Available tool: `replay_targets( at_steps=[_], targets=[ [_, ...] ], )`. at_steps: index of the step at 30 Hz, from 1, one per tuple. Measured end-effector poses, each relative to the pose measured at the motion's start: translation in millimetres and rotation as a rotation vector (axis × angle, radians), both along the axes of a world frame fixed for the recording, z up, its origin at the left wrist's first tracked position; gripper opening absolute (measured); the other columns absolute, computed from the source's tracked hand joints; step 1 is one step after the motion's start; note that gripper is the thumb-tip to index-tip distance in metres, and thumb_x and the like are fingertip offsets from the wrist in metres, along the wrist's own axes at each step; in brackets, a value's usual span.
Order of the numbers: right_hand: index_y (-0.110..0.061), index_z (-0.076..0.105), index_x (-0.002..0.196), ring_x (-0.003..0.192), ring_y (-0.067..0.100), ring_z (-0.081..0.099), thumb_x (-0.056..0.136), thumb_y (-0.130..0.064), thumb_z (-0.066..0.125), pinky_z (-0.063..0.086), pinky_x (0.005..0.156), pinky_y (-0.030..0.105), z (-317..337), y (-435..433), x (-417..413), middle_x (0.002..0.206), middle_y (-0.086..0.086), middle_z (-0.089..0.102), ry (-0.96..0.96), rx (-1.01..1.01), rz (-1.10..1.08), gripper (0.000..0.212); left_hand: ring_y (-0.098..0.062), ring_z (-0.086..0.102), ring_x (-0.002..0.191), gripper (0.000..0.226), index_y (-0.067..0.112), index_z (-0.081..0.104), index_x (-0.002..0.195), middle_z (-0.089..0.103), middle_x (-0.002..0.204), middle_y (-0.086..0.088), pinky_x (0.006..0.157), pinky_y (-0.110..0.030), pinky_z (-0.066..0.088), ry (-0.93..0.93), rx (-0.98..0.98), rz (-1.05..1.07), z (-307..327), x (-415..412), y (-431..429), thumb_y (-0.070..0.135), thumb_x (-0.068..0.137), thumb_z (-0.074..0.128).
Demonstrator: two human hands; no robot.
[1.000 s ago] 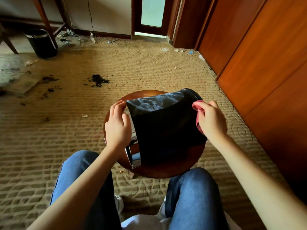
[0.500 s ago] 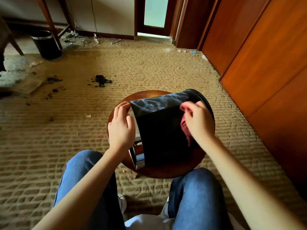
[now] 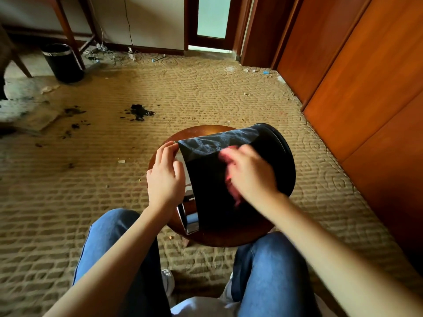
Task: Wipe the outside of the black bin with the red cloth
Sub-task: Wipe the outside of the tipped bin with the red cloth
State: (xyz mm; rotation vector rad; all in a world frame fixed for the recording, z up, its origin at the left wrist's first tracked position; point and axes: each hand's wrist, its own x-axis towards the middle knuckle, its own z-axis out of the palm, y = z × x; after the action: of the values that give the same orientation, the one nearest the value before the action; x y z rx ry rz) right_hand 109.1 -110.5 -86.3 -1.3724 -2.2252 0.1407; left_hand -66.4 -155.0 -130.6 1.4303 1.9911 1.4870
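Observation:
The black bin (image 3: 210, 193) lies on its side on a round wooden stool (image 3: 229, 237), its chrome rim toward me and its base pointing away to the right. A dusty grey patch shows on its upper side. My left hand (image 3: 166, 177) rests against the bin's left side and steadies it, fingers fairly straight. My right hand (image 3: 249, 177) is blurred and presses the red cloth (image 3: 232, 191) on the bin's top face; only a strip of cloth shows under the fingers.
My knees in blue jeans flank the stool. A second black bin (image 3: 63, 62) stands at the far left by table legs. Dark debris (image 3: 138, 112) lies on the beige carpet. Wooden wardrobe doors (image 3: 366, 88) run along the right.
My right hand has slid the red cloth leftward from the bin's right edge across its top face. The left hand has stayed on the bin's left side.

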Motion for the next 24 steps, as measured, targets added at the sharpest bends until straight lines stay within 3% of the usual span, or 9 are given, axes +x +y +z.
replay_targets(
  at_steps=[3, 5, 7, 11, 14, 16, 19, 21, 24],
  targets=[
    [-0.027, 0.067, 0.112, 0.098, 0.031, 0.060, 0.092, -0.014, 0.051, 0.047, 0.076, 0.036, 10, 47, 61, 0.111, 0.005, 0.059, -0.015, -0.037, -0.329, 0.029, -0.010, 0.050, 0.120, 0.053, 0.020, 0.050, 0.128, 0.048, 0.137, 0.008, 0.100, -0.051, 0.042, -0.016, 0.012, -0.002, 0, 2, 0, 0.034, 0.083, 0.024],
    [-0.019, 0.068, 0.109, 0.100, 0.032, 0.059, 0.091, -0.012, 0.051, 0.045, 0.078, 0.037, 10, 49, 61, 0.112, 0.008, 0.059, 0.021, -0.027, -0.378, 0.025, -0.010, 0.050, 0.120, 0.055, 0.020, 0.049, 0.128, 0.048, 0.137, 0.008, 0.099, -0.051, 0.043, -0.025, 0.019, 0.000, -1, 2, 1, 0.035, 0.083, 0.023],
    [-0.011, 0.066, 0.107, 0.096, 0.034, 0.059, 0.088, -0.008, 0.052, 0.045, 0.076, 0.037, 5, 31, 33, 0.110, 0.011, 0.059, 0.026, 0.012, -0.308, 0.024, -0.010, 0.049, 0.121, 0.056, 0.018, 0.049, 0.129, 0.047, 0.138, 0.007, 0.100, -0.050, 0.043, -0.039, 0.021, 0.010, -2, 3, 2, 0.035, 0.082, 0.023],
    [-0.007, 0.066, 0.106, 0.080, 0.036, 0.064, 0.081, -0.003, 0.058, 0.054, 0.063, 0.040, -3, -34, -54, 0.104, 0.012, 0.060, 0.056, 0.032, 0.082, 0.027, -0.013, 0.049, 0.122, 0.052, 0.016, 0.050, 0.129, 0.048, 0.139, 0.004, 0.099, -0.051, 0.042, -0.009, 0.006, 0.007, -2, 1, 1, 0.031, 0.085, 0.028],
    [-0.011, 0.068, 0.109, 0.073, 0.035, 0.065, 0.079, -0.005, 0.061, 0.052, 0.055, 0.035, -3, -44, -61, 0.098, 0.012, 0.063, 0.074, 0.069, 0.220, 0.031, -0.013, 0.050, 0.122, 0.051, 0.017, 0.051, 0.129, 0.048, 0.139, 0.005, 0.098, -0.048, 0.042, 0.032, 0.001, -0.004, -1, 0, -2, 0.029, 0.084, 0.028],
    [-0.022, 0.066, 0.117, 0.083, 0.034, 0.063, 0.085, -0.009, 0.057, 0.051, 0.064, 0.036, -1, -21, -28, 0.102, 0.007, 0.060, 0.028, 0.025, 0.136, 0.036, -0.011, 0.048, 0.123, 0.052, 0.019, 0.050, 0.129, 0.047, 0.140, 0.007, 0.100, -0.047, 0.040, 0.052, -0.013, -0.001, 1, 0, -3, 0.030, 0.085, 0.026],
    [-0.029, 0.064, 0.117, 0.095, 0.033, 0.060, 0.091, -0.014, 0.052, 0.048, 0.074, 0.037, 5, 34, 51, 0.109, 0.006, 0.057, -0.045, -0.010, -0.185, 0.032, -0.007, 0.046, 0.124, 0.050, 0.022, 0.049, 0.131, 0.046, 0.140, 0.009, 0.102, -0.049, 0.037, 0.032, -0.024, 0.006, 2, 2, -2, 0.028, 0.087, 0.027],
    [-0.028, 0.065, 0.112, 0.098, 0.034, 0.059, 0.093, -0.014, 0.050, 0.049, 0.077, 0.039, 9, 50, 77, 0.111, 0.007, 0.058, -0.018, 0.005, -0.325, 0.028, -0.009, 0.047, 0.124, 0.052, 0.021, 0.049, 0.130, 0.046, 0.140, 0.008, 0.102, -0.051, 0.040, 0.006, -0.004, -0.007, 1, 3, -2, 0.032, 0.086, 0.025],
    [-0.016, 0.062, 0.106, 0.096, 0.036, 0.057, 0.089, -0.007, 0.050, 0.044, 0.074, 0.038, 4, 39, 53, 0.114, 0.011, 0.053, -0.018, 0.006, -0.395, 0.023, -0.011, 0.049, 0.122, 0.055, 0.018, 0.050, 0.129, 0.047, 0.140, 0.005, 0.101, -0.051, 0.042, -0.019, 0.018, 0.003, 0, 4, 0, 0.034, 0.083, 0.024]
  ],
)
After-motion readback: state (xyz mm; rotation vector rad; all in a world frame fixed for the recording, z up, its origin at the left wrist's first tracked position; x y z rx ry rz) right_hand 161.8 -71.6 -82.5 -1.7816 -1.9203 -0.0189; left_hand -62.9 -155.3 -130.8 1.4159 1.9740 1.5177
